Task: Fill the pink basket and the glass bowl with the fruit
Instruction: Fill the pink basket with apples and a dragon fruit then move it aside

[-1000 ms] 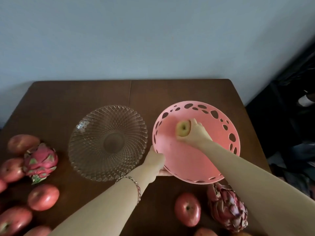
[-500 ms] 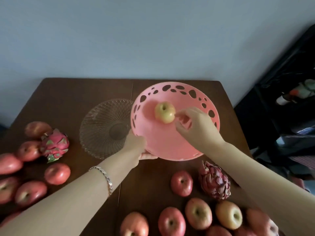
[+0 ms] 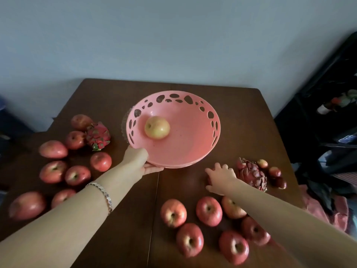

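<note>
The pink basket [image 3: 193, 144] is tilted toward me above the brown table [image 3: 241, 122]. My left hand [image 3: 137, 161] grips its near-left rim. One yellow-green apple [image 3: 157, 127] lies inside it. Behind the basket's left edge, only a sliver of the glass bowl [image 3: 124, 120] shows. My right hand [image 3: 222, 176] is down on the table in front of the basket, with fingers and thumb round a red apple [image 3: 208, 179] that is mostly hidden.
Several red apples [image 3: 53, 171] and a dragon fruit [image 3: 98, 135] lie on the left. More apples [image 3: 208, 210] lie near the front. A second dragon fruit [image 3: 252, 174] and small fruits [image 3: 274, 172] sit at the right. Dark shelving [image 3: 328, 113] stands beyond the table's right edge.
My right hand let go of the yellow-green apple in the basket and dropped to a red apple on the table. The basket stayed in my left hand. The camera view tilted back.
</note>
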Motion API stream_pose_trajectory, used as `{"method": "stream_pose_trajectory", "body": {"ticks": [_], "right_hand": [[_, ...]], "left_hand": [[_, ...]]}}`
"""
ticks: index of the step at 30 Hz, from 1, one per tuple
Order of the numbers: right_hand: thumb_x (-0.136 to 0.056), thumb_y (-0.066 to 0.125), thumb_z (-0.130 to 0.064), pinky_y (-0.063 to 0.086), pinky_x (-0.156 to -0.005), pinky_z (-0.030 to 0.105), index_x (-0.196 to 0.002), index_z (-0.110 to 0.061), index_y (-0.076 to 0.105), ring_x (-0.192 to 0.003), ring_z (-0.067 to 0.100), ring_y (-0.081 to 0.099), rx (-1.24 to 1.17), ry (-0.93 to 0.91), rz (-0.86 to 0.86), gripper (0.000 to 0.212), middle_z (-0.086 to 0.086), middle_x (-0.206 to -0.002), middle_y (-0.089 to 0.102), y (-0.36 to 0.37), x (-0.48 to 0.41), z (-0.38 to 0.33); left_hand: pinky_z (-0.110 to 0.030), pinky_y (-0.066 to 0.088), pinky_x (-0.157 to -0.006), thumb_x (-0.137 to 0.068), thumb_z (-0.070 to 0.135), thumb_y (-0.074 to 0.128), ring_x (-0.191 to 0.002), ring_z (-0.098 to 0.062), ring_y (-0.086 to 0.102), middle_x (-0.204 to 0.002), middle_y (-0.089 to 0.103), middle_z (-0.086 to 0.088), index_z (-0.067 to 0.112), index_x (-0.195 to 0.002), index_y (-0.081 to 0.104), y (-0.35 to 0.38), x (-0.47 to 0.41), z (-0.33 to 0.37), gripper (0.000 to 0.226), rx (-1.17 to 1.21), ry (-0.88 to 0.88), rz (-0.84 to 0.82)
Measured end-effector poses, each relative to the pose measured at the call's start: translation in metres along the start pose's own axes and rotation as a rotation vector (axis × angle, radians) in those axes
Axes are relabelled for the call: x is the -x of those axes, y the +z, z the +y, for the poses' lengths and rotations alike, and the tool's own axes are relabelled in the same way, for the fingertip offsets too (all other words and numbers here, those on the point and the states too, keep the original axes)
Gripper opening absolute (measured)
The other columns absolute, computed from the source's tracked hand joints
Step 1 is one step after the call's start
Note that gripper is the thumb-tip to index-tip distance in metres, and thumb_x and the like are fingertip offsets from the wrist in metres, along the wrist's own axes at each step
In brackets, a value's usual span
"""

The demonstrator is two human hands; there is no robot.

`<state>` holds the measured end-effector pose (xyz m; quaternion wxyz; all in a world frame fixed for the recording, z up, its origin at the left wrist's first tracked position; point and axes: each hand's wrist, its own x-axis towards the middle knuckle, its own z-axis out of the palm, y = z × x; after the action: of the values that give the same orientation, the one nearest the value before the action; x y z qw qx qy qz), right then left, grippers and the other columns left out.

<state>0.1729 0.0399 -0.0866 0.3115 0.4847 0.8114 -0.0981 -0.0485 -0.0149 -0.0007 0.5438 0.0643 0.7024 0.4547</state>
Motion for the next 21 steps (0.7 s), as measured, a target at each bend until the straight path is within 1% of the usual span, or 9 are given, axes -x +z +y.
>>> {"method": "stream_pose_trajectory", "body": {"ticks": [2,4,7,9,12,15,16,18,21], "right_hand": [[-0.085,0.060,-0.038,0.039,-0.100,0.044,-0.141,-0.022,0.032,-0.128,0.041,0.034,-0.070,0.076,-0.008,0.065,0.016,-0.146,0.025,0.009,-0.008,-0.002],[-0.080,0.066,-0.030,0.043,-0.096,0.041,-0.137,-0.022,0.036,-0.123,0.039,0.039,-0.156,0.130,0.037,0.064,0.014,-0.140,0.030,0.012,-0.011,-0.002],[-0.071,0.072,-0.033,0.047,-0.090,0.040,-0.134,-0.024,0.040,-0.119,0.036,0.044,-0.442,0.198,0.101,0.072,0.010,-0.132,0.039,0.004,-0.004,0.005],[-0.065,0.075,-0.038,0.046,-0.090,0.039,-0.132,-0.025,0.043,-0.116,0.036,0.045,-0.598,0.243,0.240,0.075,0.009,-0.130,0.042,-0.013,0.011,0.014],[-0.063,0.077,-0.036,0.040,-0.097,0.045,-0.126,-0.026,0.049,-0.116,0.035,0.040,-0.703,0.279,0.535,0.069,0.009,-0.129,0.039,-0.052,0.040,0.029],[-0.064,0.078,-0.032,0.040,-0.100,0.045,-0.124,-0.027,0.047,-0.120,0.030,0.036,-0.820,0.176,0.676,0.068,0.006,-0.131,0.037,-0.092,0.064,0.031],[-0.064,0.078,-0.031,0.041,-0.099,0.042,-0.125,-0.026,0.047,-0.120,0.027,0.036,-0.839,0.110,0.674,0.069,0.005,-0.131,0.037,-0.103,0.068,0.026],[-0.063,0.079,-0.030,0.040,-0.095,0.035,-0.127,-0.026,0.046,-0.120,0.025,0.038,-0.789,-0.035,0.595,0.072,0.004,-0.130,0.039,-0.117,0.070,0.006],[-0.062,0.079,-0.032,0.041,-0.100,0.039,-0.134,-0.022,0.040,-0.122,0.027,0.038,-0.584,-0.163,0.378,0.083,0.004,-0.131,0.041,-0.119,0.053,-0.037]], "left_hand": [[-0.044,0.060,-0.054,-0.089,-0.011,0.033,-0.075,-0.035,0.067,-0.091,0.064,-0.016,0.014,-0.117,0.049,-0.010,0.004,-0.004,0.041,-0.015,0.013,0.018],[-0.044,0.060,-0.053,-0.088,-0.012,0.032,-0.075,-0.034,0.067,-0.090,0.063,-0.015,0.014,-0.117,0.049,-0.019,0.009,-0.007,0.043,-0.038,0.019,0.019],[-0.046,0.060,-0.057,-0.085,-0.016,0.030,-0.078,-0.035,0.066,-0.097,0.063,-0.015,0.012,-0.123,0.049,-0.034,0.015,-0.011,0.051,-0.075,0.025,0.005],[-0.044,0.060,-0.054,-0.085,-0.017,0.030,-0.078,-0.035,0.066,-0.098,0.063,-0.017,0.011,-0.123,0.049,-0.044,0.018,-0.016,0.051,-0.112,0.020,0.008],[-0.038,0.058,-0.044,-0.088,-0.011,0.031,-0.071,-0.035,0.067,-0.092,0.066,-0.019,0.009,-0.116,0.052,-0.054,0.020,-0.020,0.041,-0.169,0.003,0.047],[-0.035,0.056,-0.045,-0.091,-0.003,0.035,-0.066,-0.032,0.068,-0.082,0.068,-0.015,0.010,-0.107,0.055,-0.058,0.021,-0.021,0.029,-0.192,-0.009,0.057],[-0.036,0.057,-0.046,-0.091,-0.002,0.036,-0.067,-0.032,0.068,-0.082,0.068,-0.015,0.011,-0.106,0.055,-0.058,0.022,-0.023,0.028,-0.204,-0.013,0.044],[-0.037,0.057,-0.047,-0.093,0.003,0.036,-0.070,-0.033,0.069,-0.084,0.069,-0.016,0.011,-0.107,0.056,-0.059,0.022,-0.025,0.026,-0.227,-0.020,0.019],[-0.038,0.058,-0.048,-0.091,-0.004,0.034,-0.069,-0.033,0.068,-0.081,0.067,-0.015,0.010,-0.104,0.056,-0.062,0.024,-0.027,0.029,-0.235,-0.042,0.013]]}}
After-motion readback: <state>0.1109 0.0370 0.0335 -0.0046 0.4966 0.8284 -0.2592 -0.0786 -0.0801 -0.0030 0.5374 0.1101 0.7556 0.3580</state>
